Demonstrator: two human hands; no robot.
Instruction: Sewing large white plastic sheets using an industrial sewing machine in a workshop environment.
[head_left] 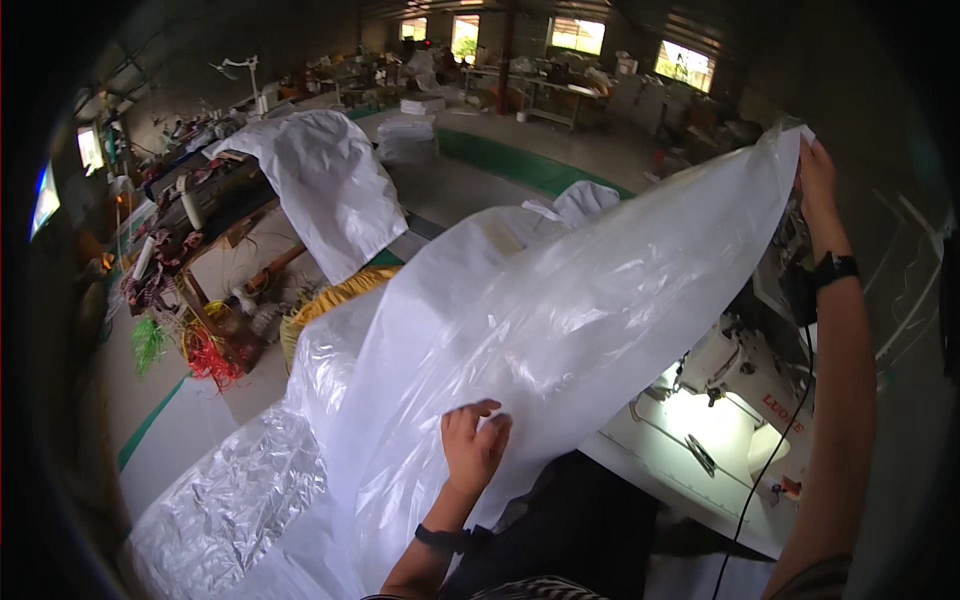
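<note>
A large white sack with a glossy clear plastic film point(600, 290) stretches across the middle, from my lap up to the upper right. My right hand point(818, 178) is raised high at the far right and pinches the sack's upper corner. Low in the middle, my left hand point(474, 440) is beside the sheet's face, its fingers loosely curled and a gap between thumb and forefinger; nothing shows in it. Crinkled film point(240, 500) spreads out at the lower left. Both wrists wear dark bands.
A lit white sewing machine point(740, 370) stands at the right, with thread snips point(700, 455) on its table and a black cable in front. At the left, white sheeting point(325, 185) drapes over a cluttered bench near red and green strands point(210, 355). Stacked white sheets point(408, 140) stand farther back.
</note>
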